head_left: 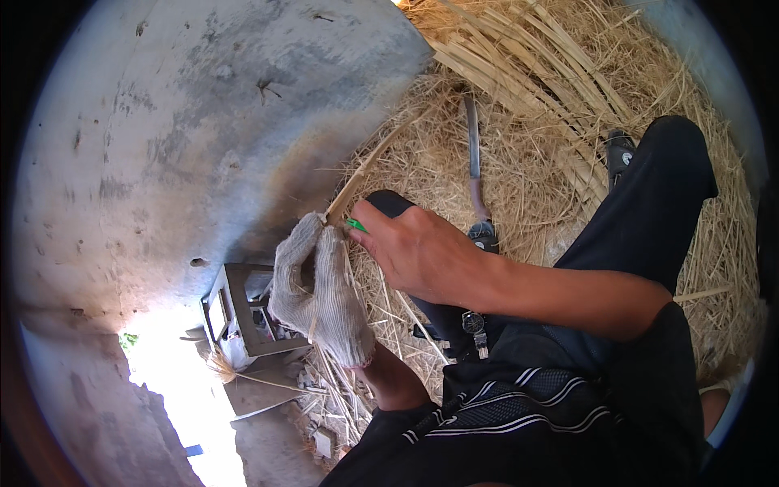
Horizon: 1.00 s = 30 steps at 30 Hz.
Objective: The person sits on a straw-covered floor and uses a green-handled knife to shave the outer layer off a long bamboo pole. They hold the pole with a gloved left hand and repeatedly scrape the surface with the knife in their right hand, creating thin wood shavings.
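Observation:
My left hand (329, 296), in a pale grey knitted glove, is closed with thumb and fingertips around the near end of a bamboo strip (365, 170). From there the strip slants up and to the right over the loose shavings. Bare and closed, my right hand (422, 250) grips a small green-handled tool (355, 224) right beside the gloved fingertips. Only a bit of green shows; its working end is hidden. Below the glove hang thin strips (333, 373).
Shavings (422, 170) cover the floor. A long-bladed knife (474, 138) lies between my legs, split bamboo strips (535, 73) beyond. To the left are a stained wall (203, 122) and a grey stool-like frame (243, 312). A wristwatch (474, 325) rests by my lap.

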Tool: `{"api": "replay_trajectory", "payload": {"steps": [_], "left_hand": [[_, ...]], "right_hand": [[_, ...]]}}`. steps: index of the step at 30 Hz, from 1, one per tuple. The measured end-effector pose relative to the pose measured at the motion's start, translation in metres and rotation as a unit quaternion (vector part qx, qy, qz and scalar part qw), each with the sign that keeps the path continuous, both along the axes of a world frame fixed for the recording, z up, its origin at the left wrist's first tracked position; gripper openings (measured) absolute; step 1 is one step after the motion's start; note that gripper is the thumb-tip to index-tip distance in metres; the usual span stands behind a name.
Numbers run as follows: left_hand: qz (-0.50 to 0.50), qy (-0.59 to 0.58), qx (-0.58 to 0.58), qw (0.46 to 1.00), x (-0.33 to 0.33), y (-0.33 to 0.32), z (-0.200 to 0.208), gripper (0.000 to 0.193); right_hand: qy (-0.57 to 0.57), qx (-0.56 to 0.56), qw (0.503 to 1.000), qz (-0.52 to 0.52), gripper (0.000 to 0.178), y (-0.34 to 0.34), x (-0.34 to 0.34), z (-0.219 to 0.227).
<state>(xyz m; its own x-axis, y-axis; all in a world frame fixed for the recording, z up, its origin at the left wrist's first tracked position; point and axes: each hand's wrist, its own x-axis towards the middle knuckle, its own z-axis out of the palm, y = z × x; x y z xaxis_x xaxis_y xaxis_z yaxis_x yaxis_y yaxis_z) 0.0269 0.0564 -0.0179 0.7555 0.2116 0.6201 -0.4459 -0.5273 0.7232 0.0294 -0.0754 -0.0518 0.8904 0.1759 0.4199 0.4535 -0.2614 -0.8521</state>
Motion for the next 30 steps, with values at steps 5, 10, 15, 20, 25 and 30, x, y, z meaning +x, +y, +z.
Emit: {"api": "replay_trajectory", "payload": {"steps": [5, 10, 15, 20, 25, 30], "left_hand": [[-0.022, -0.001, 0.017, 1.0, 0.01, -0.007, -0.004, 0.02], [-0.068, 0.014, -0.055, 0.996, -0.002, -0.014, -0.011, 0.017], [-0.026, 0.013, -0.061, 0.998, 0.002, -0.017, -0.007, 0.021], [0.013, -0.003, 0.036, 0.999, 0.004, -0.015, -0.005, 0.021], [0.023, 0.01, -0.051, 0.998, 0.005, -0.014, -0.013, 0.021], [0.05, 0.0, -0.035, 0.998, 0.007, -0.011, -0.013, 0.019]], "right_hand": [[0.021, -0.069, 0.996, -0.047, 0.02, 0.0, 0.023, -0.019], [0.018, -0.182, 0.977, -0.112, 0.024, -0.023, 0.05, -0.069], [0.045, -0.076, 0.995, -0.038, 0.027, -0.028, 0.032, -0.008], [0.008, -0.027, 1.0, -0.005, 0.026, -0.018, 0.023, -0.011], [0.005, 0.01, 1.0, -0.024, 0.023, -0.006, 0.015, -0.016], [0.041, 0.017, 0.999, 0.02, 0.028, -0.004, 0.013, -0.004]]}}
